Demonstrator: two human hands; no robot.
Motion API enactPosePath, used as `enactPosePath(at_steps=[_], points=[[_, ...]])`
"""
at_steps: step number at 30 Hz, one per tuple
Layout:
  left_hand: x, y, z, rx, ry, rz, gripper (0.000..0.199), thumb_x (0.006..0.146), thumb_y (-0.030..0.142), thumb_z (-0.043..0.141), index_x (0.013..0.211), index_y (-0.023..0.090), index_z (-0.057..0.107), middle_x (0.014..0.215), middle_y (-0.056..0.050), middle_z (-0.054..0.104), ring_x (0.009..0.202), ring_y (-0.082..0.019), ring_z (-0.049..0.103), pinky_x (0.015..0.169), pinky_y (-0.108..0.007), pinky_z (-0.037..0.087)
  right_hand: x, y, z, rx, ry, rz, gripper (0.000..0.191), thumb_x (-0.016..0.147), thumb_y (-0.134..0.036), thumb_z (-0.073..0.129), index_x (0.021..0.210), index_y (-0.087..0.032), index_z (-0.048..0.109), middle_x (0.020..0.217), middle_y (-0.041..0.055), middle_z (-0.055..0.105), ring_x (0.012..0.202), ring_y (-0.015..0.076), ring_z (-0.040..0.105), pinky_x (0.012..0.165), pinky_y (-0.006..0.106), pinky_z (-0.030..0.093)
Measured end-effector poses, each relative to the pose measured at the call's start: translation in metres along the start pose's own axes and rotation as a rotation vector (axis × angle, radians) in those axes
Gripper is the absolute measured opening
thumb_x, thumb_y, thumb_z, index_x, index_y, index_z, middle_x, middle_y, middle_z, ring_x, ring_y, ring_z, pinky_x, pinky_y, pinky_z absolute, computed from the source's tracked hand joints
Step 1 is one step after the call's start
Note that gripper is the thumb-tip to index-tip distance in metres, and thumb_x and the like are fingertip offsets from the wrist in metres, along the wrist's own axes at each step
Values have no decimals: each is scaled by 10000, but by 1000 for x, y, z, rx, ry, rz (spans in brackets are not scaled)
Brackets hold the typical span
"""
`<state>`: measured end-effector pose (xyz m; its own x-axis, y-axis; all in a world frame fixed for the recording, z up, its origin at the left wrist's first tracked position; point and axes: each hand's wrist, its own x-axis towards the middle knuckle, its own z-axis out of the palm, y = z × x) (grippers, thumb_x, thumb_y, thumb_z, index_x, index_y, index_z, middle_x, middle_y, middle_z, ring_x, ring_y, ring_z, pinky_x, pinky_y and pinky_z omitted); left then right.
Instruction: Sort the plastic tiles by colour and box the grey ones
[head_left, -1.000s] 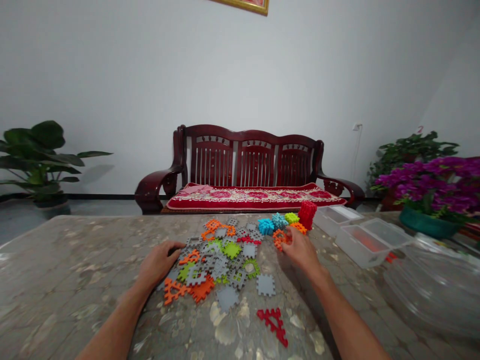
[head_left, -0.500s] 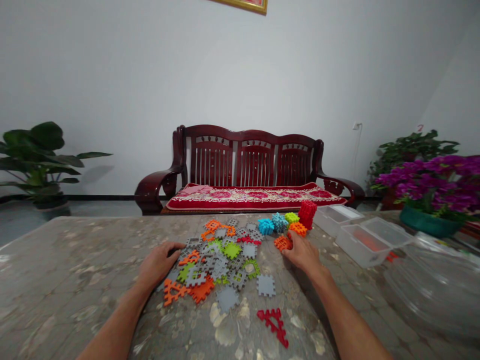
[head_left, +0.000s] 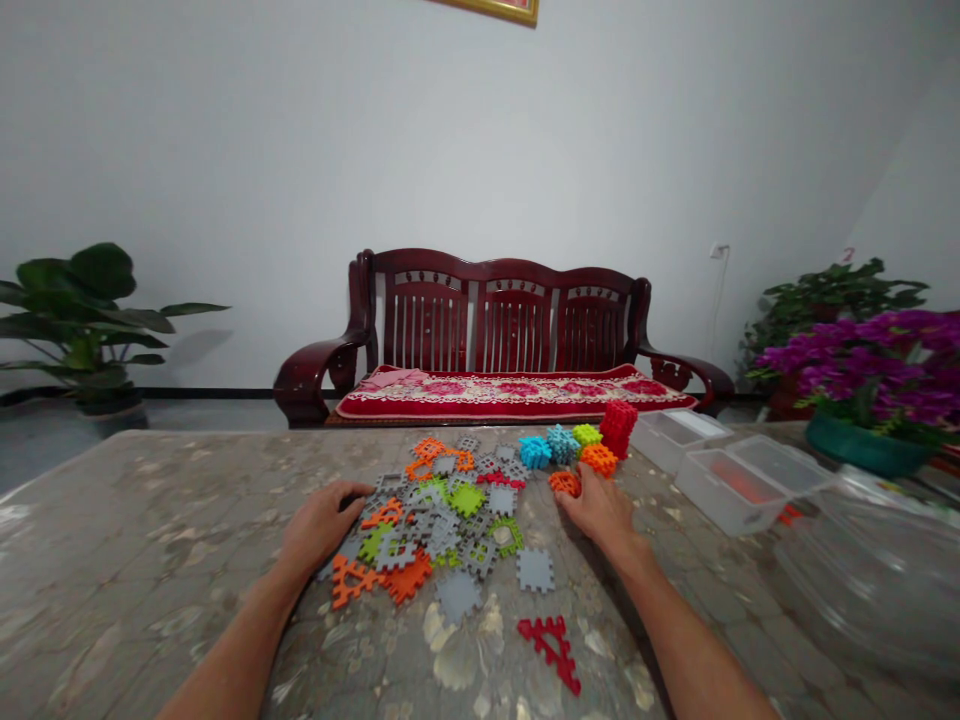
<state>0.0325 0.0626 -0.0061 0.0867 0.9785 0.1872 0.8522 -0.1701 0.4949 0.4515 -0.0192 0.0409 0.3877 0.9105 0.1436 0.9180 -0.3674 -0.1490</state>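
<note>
A loose pile of flat interlocking tiles with notched edges, in grey [head_left: 458,596], lime green [head_left: 466,500] and orange [head_left: 406,578], lies on the table between my hands. My left hand [head_left: 324,520] rests at the pile's left edge, thumb and fingers apart, with nothing seen in it. To the right of the pile, my right hand [head_left: 600,507] has thumb and index finger around a small stack of orange tiles [head_left: 564,483] on the table. Behind it stand neat stacks: blue [head_left: 535,452], teal [head_left: 562,444], lime [head_left: 586,435], orange [head_left: 599,459] and tall red [head_left: 618,430].
A red triangular tile [head_left: 553,650] lies near the front, below a single grey tile [head_left: 535,569]. At the right are clear plastic boxes [head_left: 724,500], a large clear lid [head_left: 862,590] and a flowerpot [head_left: 866,447]. A wooden bench [head_left: 469,268] stands behind the table [head_left: 150,560].
My right thumb has shifted slightly left and now covers the lower part of the orange stack. My left hand stays put. The whole view has drifted a little.
</note>
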Motion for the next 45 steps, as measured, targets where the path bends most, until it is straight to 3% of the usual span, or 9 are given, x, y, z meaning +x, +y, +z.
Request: enactPosePath(at_steps=[5,12,21,30,37,45], points=[[1,-3,1,2,-13,20,391,866,359,489,1107,231,770,1175,-71,763,1125,-257,674,1017,-360,488,0,-7,6,-23,23,-25,556,890,-461,592,1340,-140,541,1200,197,694,1118,338,663,860,392,491],[0,-2,2,-7,9,-2,365,857,357,507,1081,247,774,1159,-53,770,1114,-244,675,1012,-342,491,-1,-9,10,-71,26,-45,411,939,-397,527,1262,-151,590,1165,185,688,1102,306,666,853,357,484],[-2,1,1,0,17,4,362,867,312,504,1100,236,770,1171,-52,766,1124,-234,670,1011,-338,488,-7,0,20,-43,63,-80,482,948,-423,540,1344,-149,562,1223,182,650,1132,320,637,881,378,479],[-3,2,0,10,1,6,359,879,301,503,1112,233,767,1179,-57,763,1135,-234,660,1015,-335,476,-18,-4,27,6,272,-182,398,1000,-335,485,1359,-181,561,1304,133,581,1157,249,591,885,308,470],[0,2,2,3,5,-25,345,880,274,504,1106,243,763,1191,-45,753,1129,-223,657,1020,-330,474,-9,2,49,63,422,-301,286,961,-259,536,1221,-195,636,1185,107,618,1016,224,622,796,301,465],[2,0,3,9,4,-24,345,886,281,492,1100,255,761,1186,-42,747,1127,-225,658,1015,-335,474,-9,2,53,85,516,-399,243,975,-240,511,1166,-214,659,1127,77,649,952,197,629,785,292,442]])
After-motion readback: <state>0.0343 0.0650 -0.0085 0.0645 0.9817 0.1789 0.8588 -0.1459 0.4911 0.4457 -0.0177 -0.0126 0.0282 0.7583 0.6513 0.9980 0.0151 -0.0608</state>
